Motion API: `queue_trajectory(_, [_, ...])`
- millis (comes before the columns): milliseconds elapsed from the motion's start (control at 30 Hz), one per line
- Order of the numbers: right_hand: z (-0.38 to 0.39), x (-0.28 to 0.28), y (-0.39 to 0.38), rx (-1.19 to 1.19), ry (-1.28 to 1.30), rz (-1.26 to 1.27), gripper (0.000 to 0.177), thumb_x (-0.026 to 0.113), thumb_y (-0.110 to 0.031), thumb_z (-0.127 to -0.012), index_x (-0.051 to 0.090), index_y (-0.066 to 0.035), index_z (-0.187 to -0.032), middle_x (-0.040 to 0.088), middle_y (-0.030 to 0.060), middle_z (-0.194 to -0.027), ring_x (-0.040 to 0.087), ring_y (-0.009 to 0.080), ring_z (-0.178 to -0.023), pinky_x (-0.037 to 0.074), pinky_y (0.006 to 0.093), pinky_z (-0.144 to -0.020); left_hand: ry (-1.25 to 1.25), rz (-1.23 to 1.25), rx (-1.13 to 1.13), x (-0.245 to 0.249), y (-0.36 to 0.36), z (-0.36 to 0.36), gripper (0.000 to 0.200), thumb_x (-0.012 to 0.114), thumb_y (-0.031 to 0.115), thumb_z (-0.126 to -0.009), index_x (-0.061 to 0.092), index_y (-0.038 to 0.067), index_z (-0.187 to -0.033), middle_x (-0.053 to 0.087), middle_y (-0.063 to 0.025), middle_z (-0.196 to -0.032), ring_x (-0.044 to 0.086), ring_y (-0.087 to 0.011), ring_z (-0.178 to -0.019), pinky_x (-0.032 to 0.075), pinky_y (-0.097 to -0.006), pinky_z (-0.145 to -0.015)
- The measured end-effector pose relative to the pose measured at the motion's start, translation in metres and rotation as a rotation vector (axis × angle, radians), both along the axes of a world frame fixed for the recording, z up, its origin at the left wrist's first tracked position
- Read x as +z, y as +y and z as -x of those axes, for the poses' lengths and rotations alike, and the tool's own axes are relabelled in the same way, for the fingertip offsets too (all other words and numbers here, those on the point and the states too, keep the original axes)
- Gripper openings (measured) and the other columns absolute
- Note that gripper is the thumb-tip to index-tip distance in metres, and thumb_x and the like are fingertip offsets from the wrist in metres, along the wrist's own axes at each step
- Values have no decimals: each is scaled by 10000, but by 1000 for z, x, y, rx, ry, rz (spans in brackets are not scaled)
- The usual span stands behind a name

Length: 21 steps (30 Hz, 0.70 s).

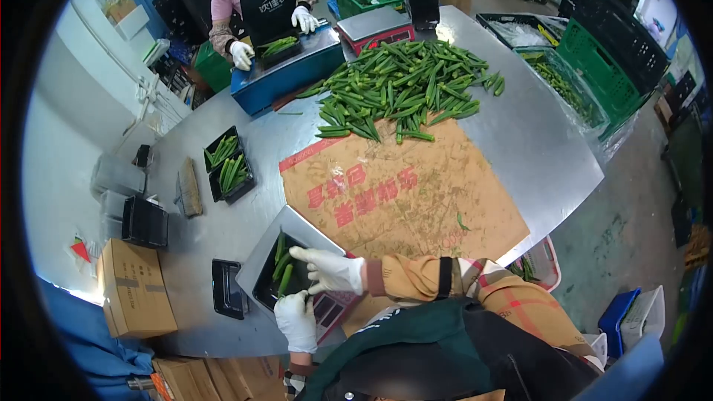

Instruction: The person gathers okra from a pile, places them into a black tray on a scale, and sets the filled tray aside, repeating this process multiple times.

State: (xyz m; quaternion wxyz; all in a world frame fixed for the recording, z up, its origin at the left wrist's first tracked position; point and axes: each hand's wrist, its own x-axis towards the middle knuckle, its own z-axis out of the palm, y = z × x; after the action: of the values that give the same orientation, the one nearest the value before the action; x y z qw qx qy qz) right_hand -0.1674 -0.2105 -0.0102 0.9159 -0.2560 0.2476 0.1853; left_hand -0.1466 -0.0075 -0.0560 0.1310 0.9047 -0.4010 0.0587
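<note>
A black tray [263, 287] sits on a scale [251, 266] in front of me, with several okra pods [285, 280] along its left part. My right hand [330, 270], in a white glove, reaches over the tray from the right, its fingers apart near the pods. My left hand [296, 322], also gloved in white, is at the tray's near edge. Its fingers are curled close to the lower end of a pod; what they grip, if anything, is hidden. The scale's panel [327, 310] shows partly beneath my hands.
A large okra heap [408, 85] lies on flattened cardboard [416, 186]. Two filled trays [238, 194] and an empty black tray [229, 289] are at left. Across the table, a co-worker [260, 0] in white gloves handles a tray of okra. Green crates [594, 59] stand at right.
</note>
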Motion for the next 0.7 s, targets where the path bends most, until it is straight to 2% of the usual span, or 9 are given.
queue_trajectory(67, [12, -37, -18, 68, -37, -54, 675, 634, -463, -962, 369, -112, -1473, 297, 189, -1549, 351, 281, -1406, 403, 535, -1095, -1, 4, 20, 8, -1, 2, 233, 787, 163, -763, 701, 76, -961, 669, -110, -870, 621, -329, -862, 478, -443, -795])
queue_trajectory(200, [64, -62, -91, -156, 39, -8, 485, 591, -343, -1011, 468, -80, -1399, 480, 123, -1455, 487, 257, -1318, 456, 490, -1069, 55, -11, 47, 31, -4, 6, 316, 821, 222, -738, 714, 79, -999, 667, -97, -847, 623, -324, -848, 487, -448, -788])
queue_trajectory(333, [118, -117, -183, -443, 173, 59, 460, 573, -307, -1017, 466, -112, -1419, 445, 109, -1509, 464, 268, -1362, 463, 464, -1073, 300, 152, 104, 64, -24, 1, 180, 811, 174, -768, 738, 90, -909, 718, -93, -869, 678, -261, -850, 537, -381, -746])
queue_trajectory(367, [131, -112, -205, -488, 226, 69, 461, 556, -302, -1024, 453, -110, -1430, 444, 114, -1509, 463, 283, -1360, 458, 469, -1074, 348, 129, 42, 73, -30, -6, 251, 767, 153, -844, 696, 67, -1069, 715, -75, -966, 670, -206, -841, 524, -345, -747])
queue_trajectory(400, [140, -122, -228, -535, 264, 93, 451, 540, -302, -1029, 454, -122, -1434, 442, 112, -1512, 474, 288, -1345, 455, 466, -1074, 510, 238, 85, 123, -64, -2, 194, 699, 213, -935, 721, 31, -997, 716, -154, -986, 680, -277, -931, 521, -363, -859])
queue_trajectory(433, [149, -132, -251, -595, 291, 104, 449, 534, -301, -1032, 452, -129, -1438, 448, 109, -1508, 484, 282, -1333, 458, 460, -1070, 76, 54, -131, 137, -82, -5, 173, 689, 177, -939, 717, 41, -1041, 717, -117, -1006, 672, -231, -947, 518, -336, -872])
queue_trajectory(500, [161, -144, -292, -709, 332, 135, 435, 529, -300, -1032, 472, -139, -1432, 474, 102, -1486, 509, 265, -1298, 480, 450, -1038, -295, -65, -356, 131, -118, -28, 235, 659, 121, -958, 656, 22, -1171, 692, -97, -1104, 639, -185, -1031, 496, -304, -929])
queue_trajectory(600, [169, -152, -353, -817, 401, 230, 444, 543, -321, -1022, 490, -140, -1424, 476, 103, -1487, 500, 264, -1306, 493, 459, -1017, 954, 629, -88, 107, -193, -58, 399, 733, 152, -897, 609, 35, -1257, 703, -75, -1015, 651, -146, -867, 524, -311, -770])
queue_trajectory(700, [168, -172, -429, -910, 394, 336, 373, 578, -355, -997, 567, -122, -1289, 572, 77, -1275, 582, 245, -1091, 530, 447, -892, 1015, 450, -256, 111, -275, -99, 530, 679, 148, -944, 471, 4, -1410, 666, -110, -1161, 635, -169, -1036, 517, -313, -906])
